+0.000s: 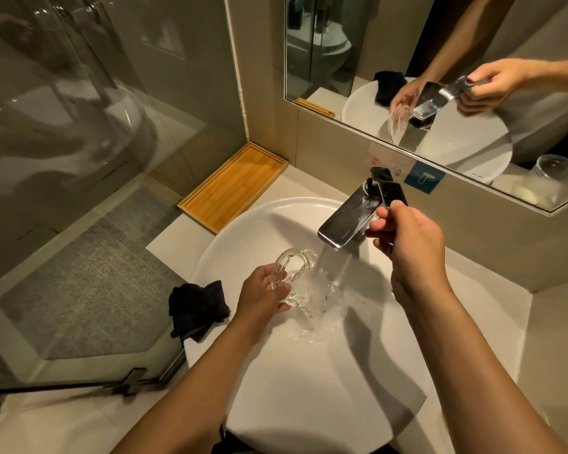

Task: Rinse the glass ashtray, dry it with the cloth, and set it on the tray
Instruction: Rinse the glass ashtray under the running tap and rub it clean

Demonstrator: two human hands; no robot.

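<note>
Two bare forearms enter from 6 o'clock, with no sleeves in view up to the frame edge. The left hand (261,290) and right hand (410,237) wear no gloves, rings or watch. Wrists are bare too. A mirror at 1 o'clock repeats the bare arms.

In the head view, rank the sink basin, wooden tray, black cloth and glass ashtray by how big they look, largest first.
1. Sink basin, by far the largest.
2. Wooden tray.
3. Black cloth.
4. Glass ashtray, partly hidden by the left hand.
The cloth is bunched up and nearer the camera than the tray, so ranks 2 and 3 are unsure.
</note>
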